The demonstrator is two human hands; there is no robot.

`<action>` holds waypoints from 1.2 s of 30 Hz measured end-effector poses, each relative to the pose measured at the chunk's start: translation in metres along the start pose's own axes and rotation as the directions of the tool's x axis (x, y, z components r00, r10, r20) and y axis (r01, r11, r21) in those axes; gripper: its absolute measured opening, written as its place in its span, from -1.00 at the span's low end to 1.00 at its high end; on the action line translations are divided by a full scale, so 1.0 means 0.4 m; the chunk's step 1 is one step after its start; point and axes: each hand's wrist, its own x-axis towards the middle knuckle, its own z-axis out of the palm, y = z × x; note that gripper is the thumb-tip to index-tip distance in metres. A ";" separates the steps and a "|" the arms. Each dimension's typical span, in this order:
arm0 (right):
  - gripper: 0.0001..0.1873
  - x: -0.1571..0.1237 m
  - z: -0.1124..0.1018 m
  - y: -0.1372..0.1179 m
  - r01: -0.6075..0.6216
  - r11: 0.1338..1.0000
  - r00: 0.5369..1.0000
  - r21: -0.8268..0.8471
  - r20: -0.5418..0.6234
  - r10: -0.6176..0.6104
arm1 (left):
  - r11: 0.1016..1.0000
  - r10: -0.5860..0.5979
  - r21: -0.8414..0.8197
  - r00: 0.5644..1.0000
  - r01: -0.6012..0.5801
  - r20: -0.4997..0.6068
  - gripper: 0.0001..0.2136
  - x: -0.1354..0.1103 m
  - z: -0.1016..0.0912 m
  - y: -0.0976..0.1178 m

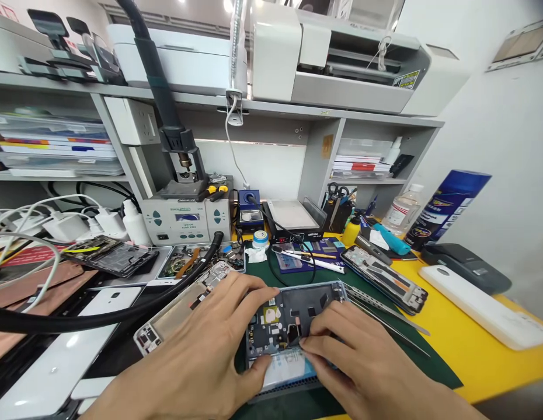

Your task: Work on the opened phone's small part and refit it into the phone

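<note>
An opened phone housing [289,303], dark inside with small parts and a yellowish patch, lies in front of me on a blue-and-white packet or box [284,370]. My left hand [205,332] spans its left end, with fingers at the far edge and the thumb at the near edge. Over the right half is my right hand [354,344], its fingertips pinched together low inside the housing. Whatever those fingertips hold is too small or hidden to name. Beside my left hand rests a silvery phone frame [179,315]. Tweezers [385,309] lie just beyond my right hand.
A second opened phone [385,280] lies at right near a white bar-shaped device [486,303]. Behind stand a soldering station [188,219], a heating plate [293,216] and a blue spray can [446,210]. A thick black hose [122,315] crosses the phone parts on the left.
</note>
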 end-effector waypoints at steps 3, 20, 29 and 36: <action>-0.79 -0.001 0.007 -0.002 0.000 1.000 1.000 -0.002 -0.001 0.000 | 1.000 -0.006 0.009 1.000 0.006 -0.013 -0.34 -0.006 0.004 -0.006; -0.84 -0.039 0.044 -0.011 -0.181 0.983 0.972 0.039 -0.143 0.185 | 0.994 -0.089 0.071 0.995 0.085 0.053 -0.37 -0.003 0.028 -0.018; -0.80 -0.058 0.073 -0.017 -0.283 0.957 0.944 0.057 -0.157 0.289 | 0.990 -0.114 0.094 0.990 0.106 0.082 -0.36 -0.005 0.032 -0.023; -0.81 -0.064 0.082 -0.017 -0.302 0.950 0.936 0.075 -0.164 0.310 | 0.988 -0.091 0.127 0.994 0.082 0.065 -0.35 -0.011 0.039 -0.036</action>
